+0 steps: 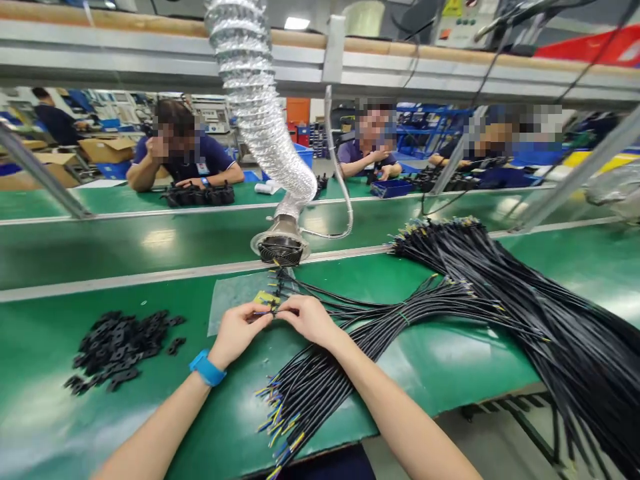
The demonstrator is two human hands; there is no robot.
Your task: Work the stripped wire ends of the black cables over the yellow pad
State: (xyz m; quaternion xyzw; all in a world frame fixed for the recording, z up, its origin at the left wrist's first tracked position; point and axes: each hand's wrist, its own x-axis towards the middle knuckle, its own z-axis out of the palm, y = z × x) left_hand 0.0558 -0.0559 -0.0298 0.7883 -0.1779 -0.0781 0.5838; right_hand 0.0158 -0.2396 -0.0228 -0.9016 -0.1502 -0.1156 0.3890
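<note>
My left hand [241,333], with a blue band [207,368] at the wrist, pinches the end of a black cable over the green bench. Facing it, my right hand [311,319] is closed on the same cable end, its fingertips almost touching the left ones. A small dark piece shows between the fingers, too small to make out. Beneath the hands lies a clear plastic sheet [225,303] with a yellow patch [266,298]. A tied bundle of black cables [385,327] with coloured wire ends runs under my right forearm.
Small black plastic parts [120,343] lie piled at the left. A larger heap of black cables [540,293] spreads over the right side. An extraction hose [250,93] hangs to its hood [281,243] just beyond my hands. Several people sit across the green bench [200,240].
</note>
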